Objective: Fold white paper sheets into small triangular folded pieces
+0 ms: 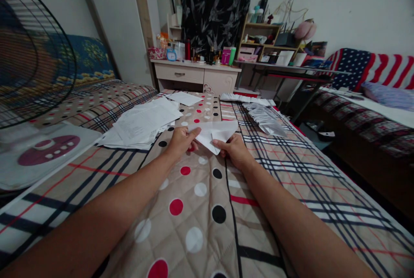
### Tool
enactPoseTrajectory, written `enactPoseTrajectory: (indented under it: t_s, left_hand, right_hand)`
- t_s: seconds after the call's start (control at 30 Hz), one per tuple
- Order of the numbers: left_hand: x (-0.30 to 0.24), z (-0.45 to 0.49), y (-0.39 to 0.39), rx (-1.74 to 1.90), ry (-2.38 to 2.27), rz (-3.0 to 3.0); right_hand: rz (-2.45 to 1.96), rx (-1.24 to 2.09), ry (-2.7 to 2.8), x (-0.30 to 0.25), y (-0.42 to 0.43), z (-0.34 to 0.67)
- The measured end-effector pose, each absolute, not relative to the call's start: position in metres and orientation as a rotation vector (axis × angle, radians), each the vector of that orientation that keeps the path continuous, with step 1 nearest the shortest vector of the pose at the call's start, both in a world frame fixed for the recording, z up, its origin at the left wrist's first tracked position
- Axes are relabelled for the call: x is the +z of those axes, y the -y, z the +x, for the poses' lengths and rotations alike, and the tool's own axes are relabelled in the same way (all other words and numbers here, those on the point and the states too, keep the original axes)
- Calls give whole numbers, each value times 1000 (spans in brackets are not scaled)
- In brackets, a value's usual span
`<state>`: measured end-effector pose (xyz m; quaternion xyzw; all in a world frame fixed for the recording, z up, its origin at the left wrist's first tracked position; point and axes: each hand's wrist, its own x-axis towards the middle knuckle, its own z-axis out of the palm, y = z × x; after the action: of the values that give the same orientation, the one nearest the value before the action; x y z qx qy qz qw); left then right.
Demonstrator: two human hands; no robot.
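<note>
A folded white sheet of paper [216,133] is held just above the quilted bed cover [200,217], out in front of me. My left hand [181,140] pinches its left edge, fingers closed on the paper. My right hand [233,148] grips its lower right corner with closed fingers. The sheet has angled folds and points to the right. To the left of my hands lies a loose pile of white paper sheets [142,125]. To the right, further away, is a row of folded paper pieces [267,118].
A standing fan [32,75] with a white base [42,148] is at the left. A dresser [196,75] with bottles, a desk with shelves [274,49] and a second bed [371,110] stand beyond. A dark gap runs between the beds at right.
</note>
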<state>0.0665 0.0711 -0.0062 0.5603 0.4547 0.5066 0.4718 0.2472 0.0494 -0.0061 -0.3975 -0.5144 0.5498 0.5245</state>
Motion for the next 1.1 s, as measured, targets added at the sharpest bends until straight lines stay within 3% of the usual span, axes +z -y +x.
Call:
enactPoseTrajectory:
  t_s: [0.57, 1.1]
  left_hand:
    - [-9, 79, -63, 1072, -1031, 1399]
    - [-9, 78, -66, 1214, -1102, 1263]
  right_hand:
    - [-988, 1286, 1217, -9, -49, 240]
    - [-939, 1260, 1037, -12, -55, 246]
